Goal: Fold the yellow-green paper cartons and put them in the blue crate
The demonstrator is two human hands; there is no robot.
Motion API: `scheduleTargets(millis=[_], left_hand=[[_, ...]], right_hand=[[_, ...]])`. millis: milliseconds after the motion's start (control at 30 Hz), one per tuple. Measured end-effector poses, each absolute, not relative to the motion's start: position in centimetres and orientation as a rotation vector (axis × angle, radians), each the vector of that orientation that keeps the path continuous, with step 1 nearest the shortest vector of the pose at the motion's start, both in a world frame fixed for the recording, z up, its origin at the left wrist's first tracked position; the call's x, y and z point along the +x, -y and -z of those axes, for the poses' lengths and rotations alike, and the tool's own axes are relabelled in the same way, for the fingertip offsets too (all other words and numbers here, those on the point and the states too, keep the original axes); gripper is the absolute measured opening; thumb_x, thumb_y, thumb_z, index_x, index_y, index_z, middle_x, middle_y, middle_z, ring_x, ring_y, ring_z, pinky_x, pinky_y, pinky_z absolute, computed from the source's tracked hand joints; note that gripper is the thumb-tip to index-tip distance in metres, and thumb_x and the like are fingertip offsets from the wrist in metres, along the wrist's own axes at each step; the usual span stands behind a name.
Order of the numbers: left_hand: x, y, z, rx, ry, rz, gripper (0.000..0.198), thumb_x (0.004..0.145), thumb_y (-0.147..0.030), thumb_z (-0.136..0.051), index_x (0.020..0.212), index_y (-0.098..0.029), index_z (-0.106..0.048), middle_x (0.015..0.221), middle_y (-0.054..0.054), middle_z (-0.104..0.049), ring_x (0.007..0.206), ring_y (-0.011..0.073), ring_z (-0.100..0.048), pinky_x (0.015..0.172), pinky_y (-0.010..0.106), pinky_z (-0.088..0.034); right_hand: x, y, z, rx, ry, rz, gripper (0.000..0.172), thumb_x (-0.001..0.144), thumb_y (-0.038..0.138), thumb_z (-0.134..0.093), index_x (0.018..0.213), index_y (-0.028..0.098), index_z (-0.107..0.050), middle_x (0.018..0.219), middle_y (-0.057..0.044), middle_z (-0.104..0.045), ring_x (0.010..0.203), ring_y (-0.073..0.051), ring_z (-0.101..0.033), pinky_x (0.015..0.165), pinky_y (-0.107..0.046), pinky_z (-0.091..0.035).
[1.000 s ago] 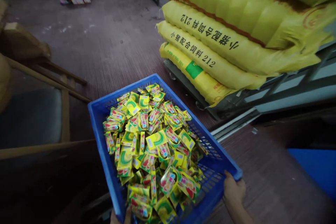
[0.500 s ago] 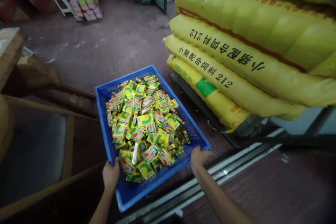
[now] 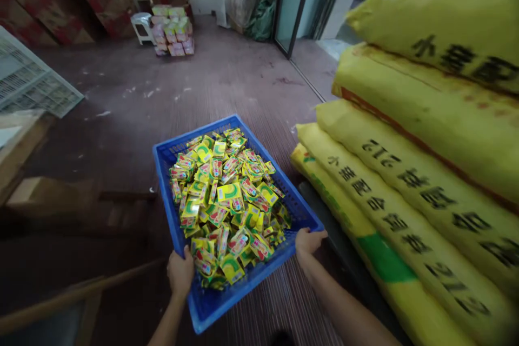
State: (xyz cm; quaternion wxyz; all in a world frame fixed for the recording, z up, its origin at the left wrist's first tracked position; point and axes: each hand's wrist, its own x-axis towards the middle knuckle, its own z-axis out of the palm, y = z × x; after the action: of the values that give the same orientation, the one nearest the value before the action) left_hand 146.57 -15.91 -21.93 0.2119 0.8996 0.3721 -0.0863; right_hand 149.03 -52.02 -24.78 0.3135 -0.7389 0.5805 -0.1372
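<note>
A blue plastic basket (image 3: 239, 305) with slotted walls is held out in front of me, its near edge tilted toward the lower left. Heaped inside are many small yellow-and-green packets (image 3: 229, 193) with red and pink print. My left hand (image 3: 181, 272) grips the rim on the left side, thumb over the top. On the right, my right hand (image 3: 308, 241) is closed round the rim near the right corner. The fingers under the rim are hidden on both hands.
Yellow printed sacks (image 3: 405, 216) are stacked close on the right. Wooden furniture (image 3: 24, 151) stands on the left, with a white slatted panel (image 3: 38, 78) behind. Ahead are a pile of pink-and-green packs (image 3: 173, 32), a white stool (image 3: 142, 28), cartons (image 3: 93, 0) and a glass door (image 3: 292, 5).
I have moved forward with the basket, past the floor track and alongside the sacks. More of the far wall and door shows. Both hands keep their hold on the rim.
</note>
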Motion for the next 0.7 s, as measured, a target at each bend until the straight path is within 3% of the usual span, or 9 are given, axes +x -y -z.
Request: scheduleTargets(millis=[200,700], left_hand=[[165.5,14.3,21.2,2.461,-1.106,0.205,0.047,0.089,-0.037,-0.036,0.117,-0.001,-0.048,0.088,0.025,-0.068,0.079,0.034,-0.068,0.066,0.039,-0.048],[209.2,6.1,19.9,2.306,-1.377,0.037,0.034,0.092,-0.028,-0.037,0.114,-0.005,-0.048,0.088,0.02,-0.07,0.079,0.0253,-0.07,0.064,0.029,-0.047]], right_hand=[[171.3,50.1,24.0,-2.01,-1.417,0.347,0.055,0.073,0.016,-0.047,0.125,0.003,-0.033,0.112,-0.028,-0.058,0.103,-0.037,-0.061,0.088,-0.044,-0.047],[224.3,38.8,20.4,-2.119,-1.261,0.122,0.068,0.068,0.011,-0.055,0.131,-0.002,-0.033,0.118,-0.036,-0.052,0.113,-0.046,-0.053,0.091,-0.057,-0.045]])
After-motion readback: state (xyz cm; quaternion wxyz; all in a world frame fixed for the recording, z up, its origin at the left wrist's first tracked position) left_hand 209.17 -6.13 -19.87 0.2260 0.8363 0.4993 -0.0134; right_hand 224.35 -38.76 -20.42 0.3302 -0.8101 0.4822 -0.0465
